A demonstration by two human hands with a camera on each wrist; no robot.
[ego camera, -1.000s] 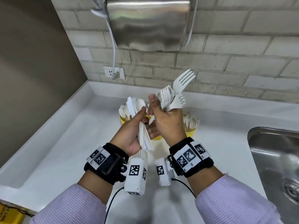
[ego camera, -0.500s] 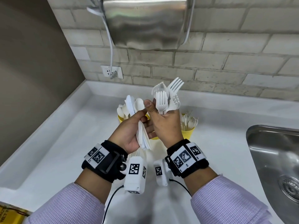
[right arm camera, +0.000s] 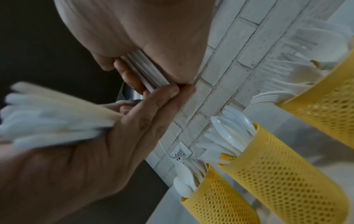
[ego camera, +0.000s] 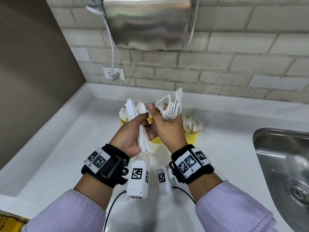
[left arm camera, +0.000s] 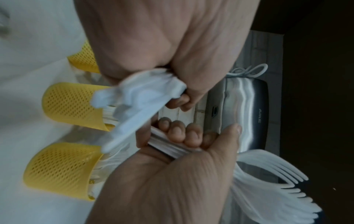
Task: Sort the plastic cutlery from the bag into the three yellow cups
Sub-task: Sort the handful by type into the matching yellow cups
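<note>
Head cam: a person stands at a white counter (ego camera: 58, 148), both hands raised over three yellow cups. Left hand (ego camera: 132, 133) grips a bundle of white plastic spoons and knives (ego camera: 135, 109), handles pointing down past the palm. Right hand (ego camera: 167, 129) grips a fan of white forks (ego camera: 172, 108), tines up, thumb raised. The hands touch at the fingers. Right cup (ego camera: 192, 136) holds forks; left cup (ego camera: 124, 122) holds spoons; middle cup (ego camera: 156, 140) mostly hidden behind the hands. Steel sink (ego camera: 284, 164) at right, steel dispenser (ego camera: 147, 22) on the brick wall, w/ a cord running to a socket (ego camera: 113, 73).

Left wrist cam: fingers curled round the blurred cutlery handles; the other hand's fork tines spread at lower right; all three mesh cups in view.

Right wrist cam: thumb and fingers clamp the fork handles; cups stand beyond, filled w/ cutlery.
</note>
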